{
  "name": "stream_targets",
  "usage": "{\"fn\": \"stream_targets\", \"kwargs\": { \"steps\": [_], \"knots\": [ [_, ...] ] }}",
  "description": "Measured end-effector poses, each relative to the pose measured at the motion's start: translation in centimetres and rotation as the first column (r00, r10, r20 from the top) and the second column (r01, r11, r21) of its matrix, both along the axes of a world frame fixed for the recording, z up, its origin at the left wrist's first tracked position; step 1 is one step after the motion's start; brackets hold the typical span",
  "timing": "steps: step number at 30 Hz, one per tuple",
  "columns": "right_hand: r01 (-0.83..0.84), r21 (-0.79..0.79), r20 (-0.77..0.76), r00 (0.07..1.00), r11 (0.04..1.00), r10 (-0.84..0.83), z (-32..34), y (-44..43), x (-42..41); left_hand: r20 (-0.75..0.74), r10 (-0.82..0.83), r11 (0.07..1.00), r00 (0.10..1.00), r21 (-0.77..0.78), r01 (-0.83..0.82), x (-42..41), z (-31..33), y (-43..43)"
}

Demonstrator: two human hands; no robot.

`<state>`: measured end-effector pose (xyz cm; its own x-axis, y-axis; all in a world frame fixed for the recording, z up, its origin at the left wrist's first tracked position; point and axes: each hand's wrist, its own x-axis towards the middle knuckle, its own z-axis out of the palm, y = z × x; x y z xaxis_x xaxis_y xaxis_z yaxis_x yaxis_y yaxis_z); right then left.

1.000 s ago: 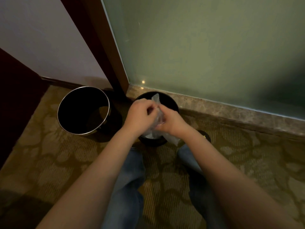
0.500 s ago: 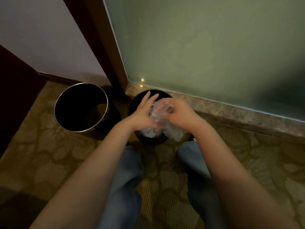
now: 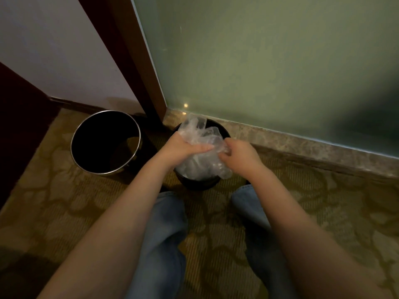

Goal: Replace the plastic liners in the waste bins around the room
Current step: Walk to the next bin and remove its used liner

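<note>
Two hands hold a clear liner [image 3: 199, 131] over the small black bin [image 3: 198, 185] by the wall — left hand [image 3: 185, 148] clutching one edge, right hand [image 3: 239, 156] pinching the other. The tight wad of a moment ago has opened out — likely ready for fitting.

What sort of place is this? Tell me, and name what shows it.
Likely a hotel guest room: patterned carpet, a frosted glass panel on a marble sill beside a dark wood frame, and a steel-rimmed bin next to a black bin with a clear liner.
</note>
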<state>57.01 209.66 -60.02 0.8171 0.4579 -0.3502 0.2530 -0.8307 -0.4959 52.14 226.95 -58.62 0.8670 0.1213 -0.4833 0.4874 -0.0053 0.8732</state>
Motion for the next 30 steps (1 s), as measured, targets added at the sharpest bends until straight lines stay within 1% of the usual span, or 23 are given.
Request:
{"fn": "stream_targets", "kwargs": {
  "steps": [2,4,7,9,11,13,14,15,16,17,18,19,20,21,22,23,24,25,26,27,28,29,30],
  "knots": [
    [-0.002,-0.007,-0.008,1.000,1.000,0.002,-0.7,0.3,-0.3,0.044,0.116,0.993,0.992,-0.033,-0.114,0.1,1.1,-0.6],
    [-0.042,0.009,-0.039,0.998,0.999,0.042,-1.5,0.6,-0.6,0.085,0.261,0.965,0.962,-0.056,-0.256,0.4,1.6,-1.1],
    [-0.043,0.036,-0.095,0.994,0.998,0.046,-2.5,0.5,-1.0,0.110,0.413,0.909,0.904,0.013,-0.417,1.1,1.2,-1.1],
    [0.031,0.066,-0.107,0.994,0.997,-0.023,-2.7,0.2,-0.8,0.087,0.482,0.860,0.872,0.142,-0.490,1.3,0.7,-0.6],
    [0.142,0.135,-0.106,0.986,0.981,-0.128,-2.5,0.0,-0.4,0.053,0.496,0.809,0.867,0.336,-0.483,0.9,-0.4,0.1],
    [0.285,0.260,-0.129,0.957,0.922,-0.259,-2.0,0.0,0.2,-0.006,0.511,0.756,0.860,0.479,-0.446,0.2,-1.9,1.2],
    [0.369,0.345,-0.177,0.929,0.863,-0.326,-1.7,0.1,0.4,-0.048,0.503,0.743,0.863,0.533,-0.404,0.0,-2.5,1.7],
    [0.456,0.432,-0.264,0.889,0.778,-0.374,-1.4,0.3,0.5,-0.103,0.477,0.741,0.873,0.581,-0.337,-0.3,-2.9,2.0],
    [0.532,0.514,-0.374,0.845,0.673,-0.383,-1.1,0.5,0.5,-0.148,0.441,0.739,0.885,0.619,-0.265,-0.5,-3.3,2.2],
    [0.595,0.577,-0.485,0.801,0.559,-0.351,-0.7,0.7,0.4,-0.182,0.401,0.739,0.898,0.644,-0.200,-0.6,-3.6,2.2],
    [0.651,0.624,-0.595,0.754,0.433,-0.277,-0.4,1.0,0.2,-0.204,0.369,0.738,0.907,0.658,-0.152,-0.6,-3.9,2.1],
    [0.701,0.643,-0.686,0.707,0.308,-0.174,0.0,1.3,0.0,-0.226,0.339,0.737,0.913,0.667,-0.109,-0.6,-4.1,1.7],
    [0.738,0.641,-0.743,0.665,0.211,-0.070,0.3,1.6,-0.2,-0.236,0.305,0.732,0.923,0.678,-0.069,-0.6,-4.3,1.4],
    [0.759,0.631,-0.768,0.640,0.159,-0.007,0.4,2.0,-0.4,-0.245,0.267,0.722,0.932,0.691,-0.025,-0.5,-4.5,0.9],
    [0.774,0.618,-0.783,0.623,0.137,0.011,0.5,2.3,-0.5,-0.244,0.240,0.706,0.940,0.708,0.004,-0.4,-4.6,0.5],
    [0.781,0.607,-0.787,0.616,0.146,-0.022,0.5,2.7,-0.7,-0.240,0.228,0.701,0.944,0.713,0.012,-0.3,-4.5,0.1],
    [0.773,0.607,-0.774,0.628,0.183,-0.085,0.5,2.8,-0.8,-0.219,0.245,0.708,0.945,0.706,-0.020,-0.2,-4.2,-0.3],
    [0.738,0.618,-0.722,0.669,0.271,-0.176,0.2,2.9,-0.7,-0.188,0.273,0.719,0.943,0.691,-0.070,-0.1,-4.0,-0.4],
    [0.662,0.624,-0.612,0.744,0.415,-0.268,-0.3,2.7,-0.7,-0.123,0.318,0.734,0.940,0.659,-0.162,0.0,-3.8,-0.4],
    [0.547,0.593,-0.449,0.834,0.591,-0.320,-0.9,2.5,-0.6,-0.056,0.378,0.769,0.924,0.575,-0.279,0.2,-3.7,-0.4],
    [0.424,0.520,-0.307,0.903,0.741,-0.302,-1.5,2.3,-0.7,0.002,0.447,0.799,0.895,0.449,-0.400,0.3,-3.5,-0.6],
    [0.328,0.434,-0.233,0.940,0.839,-0.247,-2.1,2.2,-0.8,0.039,0.506,0.807,0.862,0.330,-0.489,0.4,-3.1,-0.8],
    [0.261,0.362,-0.222,0.957,0.895,-0.189,-2.5,2.1,-1.1,0.066,0.531,0.805,0.845,0.271,-0.528,0.5,-2.8,-1.0]
  ]
}}
